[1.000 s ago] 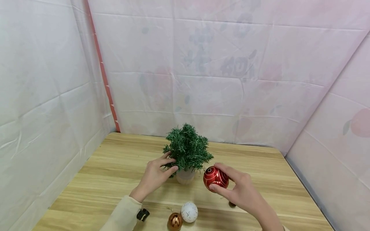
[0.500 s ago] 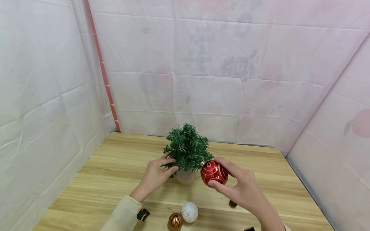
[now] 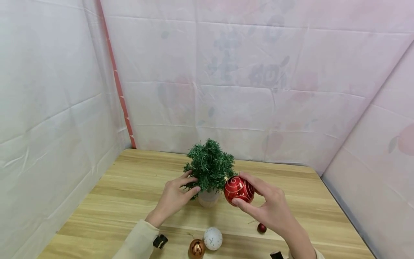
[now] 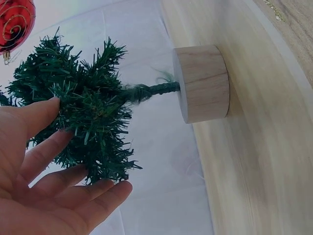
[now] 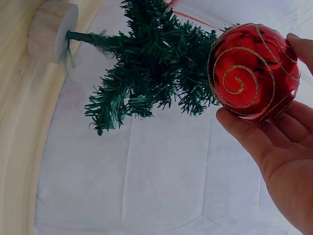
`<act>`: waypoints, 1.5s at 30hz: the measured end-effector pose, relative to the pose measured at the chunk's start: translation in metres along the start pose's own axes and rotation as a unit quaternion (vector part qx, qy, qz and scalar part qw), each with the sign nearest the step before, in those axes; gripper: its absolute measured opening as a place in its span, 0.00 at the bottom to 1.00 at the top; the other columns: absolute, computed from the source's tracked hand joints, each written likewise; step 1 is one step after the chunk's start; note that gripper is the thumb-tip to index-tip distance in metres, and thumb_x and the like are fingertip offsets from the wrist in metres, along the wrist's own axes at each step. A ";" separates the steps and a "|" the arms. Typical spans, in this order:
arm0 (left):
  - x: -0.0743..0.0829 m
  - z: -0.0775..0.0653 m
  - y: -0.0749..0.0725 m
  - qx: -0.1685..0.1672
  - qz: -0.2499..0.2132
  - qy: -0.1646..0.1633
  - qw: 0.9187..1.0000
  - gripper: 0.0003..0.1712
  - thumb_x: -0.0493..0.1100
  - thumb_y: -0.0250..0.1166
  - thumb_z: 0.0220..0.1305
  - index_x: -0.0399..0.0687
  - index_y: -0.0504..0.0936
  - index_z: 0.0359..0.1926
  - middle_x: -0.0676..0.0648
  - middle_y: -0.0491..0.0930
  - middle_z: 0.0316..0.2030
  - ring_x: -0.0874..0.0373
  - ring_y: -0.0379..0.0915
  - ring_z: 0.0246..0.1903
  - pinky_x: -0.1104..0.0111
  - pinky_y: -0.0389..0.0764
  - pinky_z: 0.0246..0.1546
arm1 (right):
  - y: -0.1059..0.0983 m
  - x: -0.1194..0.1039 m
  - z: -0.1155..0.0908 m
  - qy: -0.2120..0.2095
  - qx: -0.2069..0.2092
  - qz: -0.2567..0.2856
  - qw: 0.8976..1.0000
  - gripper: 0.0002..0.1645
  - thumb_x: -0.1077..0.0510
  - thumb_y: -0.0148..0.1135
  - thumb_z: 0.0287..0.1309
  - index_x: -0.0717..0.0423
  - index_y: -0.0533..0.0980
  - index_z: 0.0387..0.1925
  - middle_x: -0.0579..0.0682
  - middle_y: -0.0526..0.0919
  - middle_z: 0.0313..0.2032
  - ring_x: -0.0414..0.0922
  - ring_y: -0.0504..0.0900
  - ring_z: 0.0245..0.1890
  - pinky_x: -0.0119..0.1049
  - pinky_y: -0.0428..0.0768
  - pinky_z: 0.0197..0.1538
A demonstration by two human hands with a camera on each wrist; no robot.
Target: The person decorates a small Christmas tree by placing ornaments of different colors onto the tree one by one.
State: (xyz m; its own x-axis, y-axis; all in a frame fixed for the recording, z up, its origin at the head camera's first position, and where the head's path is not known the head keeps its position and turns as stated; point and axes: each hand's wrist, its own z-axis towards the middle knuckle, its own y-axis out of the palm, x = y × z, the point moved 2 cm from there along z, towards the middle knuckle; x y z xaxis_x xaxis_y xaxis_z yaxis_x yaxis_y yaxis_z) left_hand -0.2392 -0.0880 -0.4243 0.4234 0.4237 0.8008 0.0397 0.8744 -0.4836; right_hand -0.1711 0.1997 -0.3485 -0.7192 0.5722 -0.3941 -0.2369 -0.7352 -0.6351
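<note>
A small green artificial Christmas tree (image 3: 210,163) stands upright on a round wooden base (image 4: 205,83). At its left side my left hand (image 3: 176,194) touches the branches with loosely extended fingers (image 4: 100,200), not closed round them. My right hand (image 3: 271,205) holds a shiny red Christmas ball (image 3: 238,190) with gold swirls between thumb and fingers, above the table and in front of the tree's right side. A small gold cap tops the ball, pointing toward the tree. From the right wrist view, the ball (image 5: 254,73) overlaps the branches; contact cannot be told.
On the wooden table (image 3: 129,201), a white speckled ball (image 3: 212,239) and a copper ball (image 3: 197,248) lie side by side near the front. A small dark red ball (image 3: 261,228) lies below my right hand. Pale cloth walls (image 3: 233,108) rise behind and at both sides.
My right hand has raised the red Christmas ball a little and shifted it slightly left, nearer the tree; its gold cap now shows. My left hand stays at the branches.
</note>
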 end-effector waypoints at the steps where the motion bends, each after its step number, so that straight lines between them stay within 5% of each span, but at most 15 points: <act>1: 0.000 0.000 0.000 0.001 0.003 -0.002 1.000 0.23 0.45 0.75 0.67 0.43 0.87 0.60 0.35 0.72 0.73 0.68 0.56 0.03 0.74 0.63 0.12 | 0.000 -0.001 0.000 0.000 0.001 0.001 1.000 0.46 0.61 0.86 0.45 0.52 0.78 0.68 0.53 0.88 0.57 0.43 0.91 0.51 0.22 0.84 0.50; 5: 0.009 -0.004 -0.002 0.027 0.058 0.014 0.998 0.26 0.46 0.75 0.67 0.44 0.85 0.63 0.35 0.76 0.70 0.69 0.60 0.04 0.65 0.84 0.31 | -0.001 -0.004 0.002 0.003 0.001 0.009 1.000 0.46 0.61 0.86 0.45 0.52 0.78 0.68 0.52 0.88 0.59 0.43 0.91 0.52 0.23 0.84 0.51; 8: 0.025 -0.008 -0.005 0.064 0.113 0.058 0.990 0.23 0.46 0.74 0.67 0.43 0.86 0.60 0.34 0.82 0.63 0.67 0.64 0.05 0.54 0.87 0.51 | -0.002 -0.007 0.003 -0.001 0.006 0.013 1.000 0.46 0.61 0.87 0.45 0.52 0.78 0.68 0.52 0.88 0.59 0.42 0.91 0.52 0.23 0.84 0.51; 9: 0.032 -0.009 -0.006 0.075 0.124 0.082 0.986 0.22 0.46 0.74 0.68 0.42 0.87 0.59 0.35 0.84 0.61 0.66 0.73 0.10 0.53 0.87 0.54 | -0.002 -0.008 0.003 -0.005 0.009 0.014 1.000 0.46 0.61 0.87 0.44 0.53 0.78 0.68 0.53 0.88 0.59 0.42 0.91 0.51 0.23 0.84 0.51; 11: 0.046 -0.010 -0.007 0.085 0.116 0.125 0.982 0.19 0.44 0.74 0.68 0.40 0.88 0.56 0.37 0.88 0.55 0.63 0.85 0.22 0.56 0.89 0.51 | -0.002 -0.009 0.004 -0.015 0.016 0.018 1.000 0.46 0.62 0.87 0.44 0.54 0.78 0.68 0.53 0.88 0.59 0.42 0.91 0.51 0.23 0.85 0.51; 15: 0.067 -0.008 -0.004 0.053 0.050 0.179 0.981 0.18 0.40 0.72 0.69 0.38 0.87 0.57 0.41 0.91 0.48 0.56 0.90 0.41 0.69 0.89 0.44 | -0.002 -0.010 0.006 -0.029 0.026 0.020 0.999 0.46 0.62 0.87 0.44 0.54 0.78 0.68 0.53 0.88 0.59 0.41 0.91 0.51 0.23 0.85 0.51; 25: 0.087 0.004 0.005 -0.014 0.024 0.180 0.983 0.12 0.42 0.69 0.73 0.44 0.90 0.52 0.47 0.92 0.44 0.67 0.84 0.32 0.76 0.84 0.34 | 0.000 -0.016 0.008 -0.070 0.040 0.041 0.996 0.43 0.58 0.85 0.49 0.57 0.78 0.67 0.54 0.88 0.59 0.40 0.90 0.51 0.24 0.85 0.51; 32: 0.090 0.009 0.002 0.011 0.027 0.206 0.978 0.06 0.39 0.70 0.72 0.46 0.92 0.44 0.50 0.92 0.39 0.69 0.81 0.30 0.76 0.82 0.31 | 0.001 -0.015 0.006 -0.078 0.043 0.036 0.995 0.42 0.55 0.84 0.52 0.57 0.78 0.67 0.55 0.88 0.59 0.41 0.90 0.52 0.25 0.85 0.51; 40: 0.096 0.015 -0.005 0.056 0.029 0.235 0.970 0.05 0.38 0.69 0.72 0.43 0.91 0.44 0.51 0.90 0.36 0.70 0.79 0.27 0.76 0.82 0.29 | 0.010 -0.011 -0.002 -0.039 0.024 0.057 0.997 0.43 0.62 0.85 0.47 0.57 0.78 0.67 0.56 0.87 0.60 0.39 0.89 0.53 0.26 0.86 0.50; 45: 0.100 0.017 -0.006 0.054 0.036 0.255 0.965 0.06 0.38 0.68 0.73 0.43 0.90 0.45 0.50 0.90 0.38 0.68 0.81 0.30 0.77 0.83 0.32 | 0.016 -0.010 -0.006 -0.003 0.004 0.074 0.997 0.46 0.63 0.84 0.49 0.54 0.75 0.70 0.55 0.87 0.60 0.39 0.89 0.53 0.27 0.86 0.51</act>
State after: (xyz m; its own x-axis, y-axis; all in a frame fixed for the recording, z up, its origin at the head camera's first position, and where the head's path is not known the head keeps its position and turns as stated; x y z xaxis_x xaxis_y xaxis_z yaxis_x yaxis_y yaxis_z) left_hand -0.2120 -0.0471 -0.3353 0.8123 0.3376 0.4756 -0.0891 0.8777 -0.4709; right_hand -0.1638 0.1844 -0.3586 -0.7499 0.4561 -0.4791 -0.1332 -0.8136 -0.5660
